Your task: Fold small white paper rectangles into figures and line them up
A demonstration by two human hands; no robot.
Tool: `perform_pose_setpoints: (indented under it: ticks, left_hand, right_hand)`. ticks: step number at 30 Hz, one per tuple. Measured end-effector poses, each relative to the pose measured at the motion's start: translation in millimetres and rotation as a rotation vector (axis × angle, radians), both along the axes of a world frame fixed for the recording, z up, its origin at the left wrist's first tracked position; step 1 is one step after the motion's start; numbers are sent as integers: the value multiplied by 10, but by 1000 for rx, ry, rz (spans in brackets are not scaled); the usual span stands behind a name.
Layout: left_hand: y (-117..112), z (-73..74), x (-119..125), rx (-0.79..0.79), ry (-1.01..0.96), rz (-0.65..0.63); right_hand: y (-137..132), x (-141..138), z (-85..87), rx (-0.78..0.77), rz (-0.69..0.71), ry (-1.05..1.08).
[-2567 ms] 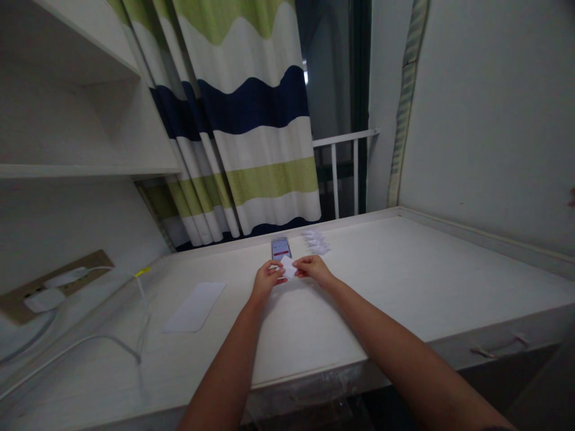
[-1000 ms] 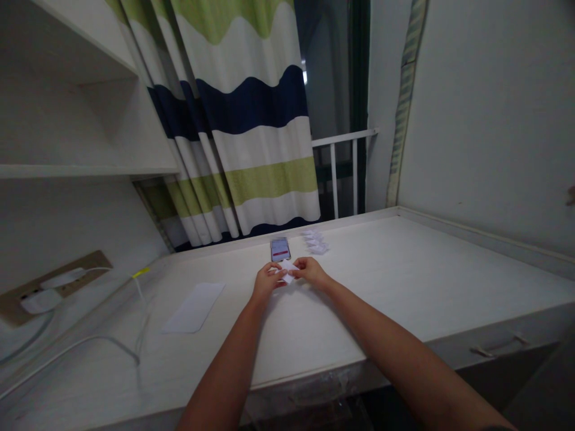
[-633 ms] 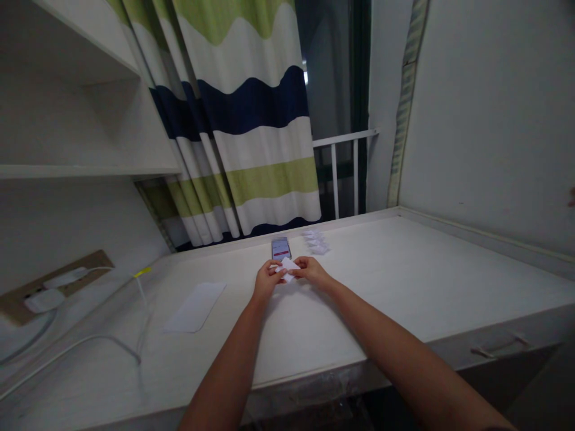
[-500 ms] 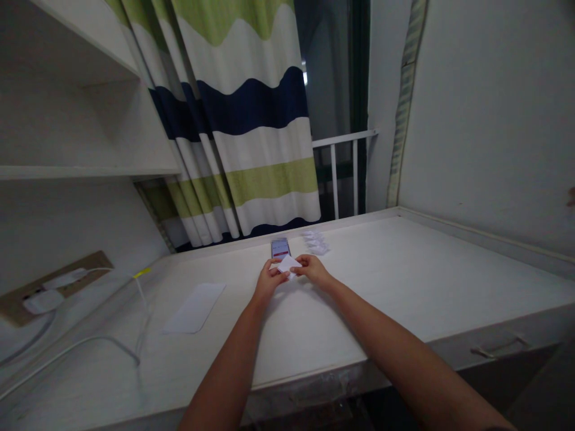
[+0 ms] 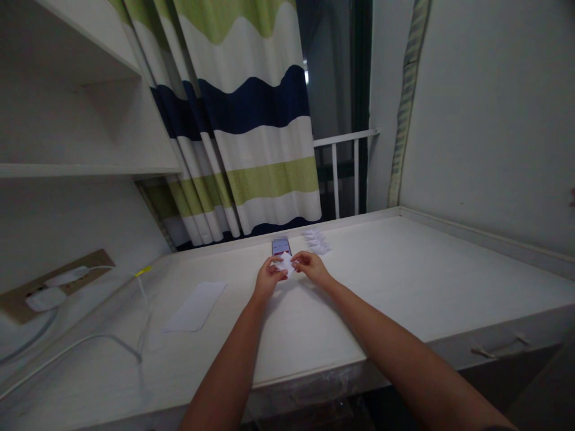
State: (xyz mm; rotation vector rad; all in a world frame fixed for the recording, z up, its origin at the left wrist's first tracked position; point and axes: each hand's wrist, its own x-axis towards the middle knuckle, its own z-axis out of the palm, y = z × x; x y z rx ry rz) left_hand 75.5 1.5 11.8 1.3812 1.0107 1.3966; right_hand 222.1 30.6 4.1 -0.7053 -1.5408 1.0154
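Between my two hands is a small piece of folded white paper [image 5: 286,264], raised a little over the white desk [image 5: 359,299]. My left hand [image 5: 268,277] pinches its left side between thumb and fingers. On the opposite side, my right hand [image 5: 311,267] grips the edge with thumb and fingertips. Fingers cover parts of the paper, so its full folded shape is hard to make out. Just behind it lies a phone [image 5: 281,245] with a lit screen. Several small folded white paper pieces [image 5: 316,242] sit in a row to the right of the phone.
Flat white sheets of paper [image 5: 195,307] lie on the left of the desk. A white cable [image 5: 94,338] runs from chargers in a wall socket [image 5: 60,284] across the left side. A shelf [image 5: 90,172] overhangs there, and a striped curtain [image 5: 265,179] hangs behind the desk.
The folded paper has turned slightly in my fingers and shifted a little left. My right fingertips have moved along its edge. The phone's screen content looks different.
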Motion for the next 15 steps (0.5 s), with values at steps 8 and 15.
perform_pose_setpoints:
  ticks: [8,15]
  left_hand:
    - [26,-2,-27,3,55,35]
    - [13,26,-22,4,51,56]
  right_hand:
    - [47,20,-16,0,-44,-158]
    - [-12,38,53,8,-128,-239]
